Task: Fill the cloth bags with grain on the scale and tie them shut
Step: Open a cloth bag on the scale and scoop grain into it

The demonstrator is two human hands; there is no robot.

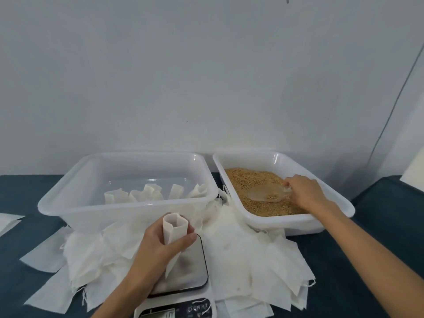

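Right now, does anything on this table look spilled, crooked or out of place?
No spilled grain shows. The empty cloth bags lie in a loose heap that runs under both tubs, and the left tub sits tilted on them.

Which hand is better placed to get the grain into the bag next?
The right hand. It already grips the clear scoop lying in the grain, with some grain in its bowl. The left hand is busy holding the open cloth bag upright over the scale.
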